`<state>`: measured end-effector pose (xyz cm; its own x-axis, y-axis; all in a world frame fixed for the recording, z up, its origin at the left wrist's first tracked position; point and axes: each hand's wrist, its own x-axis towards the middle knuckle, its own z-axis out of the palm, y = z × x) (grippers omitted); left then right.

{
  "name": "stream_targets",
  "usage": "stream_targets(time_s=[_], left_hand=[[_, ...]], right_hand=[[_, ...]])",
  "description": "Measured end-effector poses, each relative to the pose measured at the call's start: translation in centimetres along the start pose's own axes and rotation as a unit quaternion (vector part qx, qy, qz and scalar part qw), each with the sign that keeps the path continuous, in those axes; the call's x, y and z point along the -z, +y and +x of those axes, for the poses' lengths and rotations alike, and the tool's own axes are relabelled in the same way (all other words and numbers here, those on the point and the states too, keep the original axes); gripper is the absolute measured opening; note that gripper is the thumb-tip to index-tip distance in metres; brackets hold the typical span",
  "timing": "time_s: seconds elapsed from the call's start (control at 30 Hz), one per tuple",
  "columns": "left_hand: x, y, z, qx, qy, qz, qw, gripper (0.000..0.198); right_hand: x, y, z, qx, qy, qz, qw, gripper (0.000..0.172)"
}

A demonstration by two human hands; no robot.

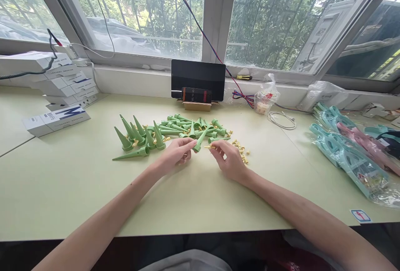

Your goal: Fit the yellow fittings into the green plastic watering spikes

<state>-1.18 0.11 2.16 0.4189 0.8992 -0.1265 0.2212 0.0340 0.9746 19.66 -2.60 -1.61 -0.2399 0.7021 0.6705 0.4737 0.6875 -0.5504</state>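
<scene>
My left hand (178,151) is closed on a green plastic cone-shaped spike (200,140), its narrow tip slanting up and away to the right. Between the thumb and fingers of my right hand (229,157) is a small yellow plastic valve (211,146), its thin stem aimed left at the spike's wide end. A gap separates the two parts. Beyond my hands lies a heap of green spikes (175,126). To its left, several spikes with yellow valves (140,134) stand upright, and one spike (131,154) lies flat. Loose yellow valves (242,150) are scattered beside my right hand.
A phone (196,95) leans against a dark tablet (198,75) on a cardboard stand by the window. White boxes (68,81) are stacked at the left. Bagged teal plastic parts (346,154) lie at the right. A white cable (283,121) is coiled near a plastic bag (265,98).
</scene>
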Motion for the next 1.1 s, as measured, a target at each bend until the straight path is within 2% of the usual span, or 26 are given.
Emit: stream_targets(time_s=[0.13, 0.3, 1.1], left_hand=[[-0.10, -0.05, 0.07, -0.003, -0.050, -0.054, 0.997, 0.039], [-0.15, -0.05, 0.07, -0.004, -0.075, -0.084, 0.994, 0.040], [-0.18, 0.05, -0.17, -0.012, -0.082, -0.057, 0.995, 0.039]], right_hand=[[0.02, -0.01, 0.01, 0.000, 0.002, -0.001, 1.000, 0.010], [-0.02, 0.11, 0.01, 0.001, 0.000, 0.000, 1.000, 0.010], [0.01, 0.00, 0.00, -0.005, -0.003, 0.003, 1.000, 0.012]])
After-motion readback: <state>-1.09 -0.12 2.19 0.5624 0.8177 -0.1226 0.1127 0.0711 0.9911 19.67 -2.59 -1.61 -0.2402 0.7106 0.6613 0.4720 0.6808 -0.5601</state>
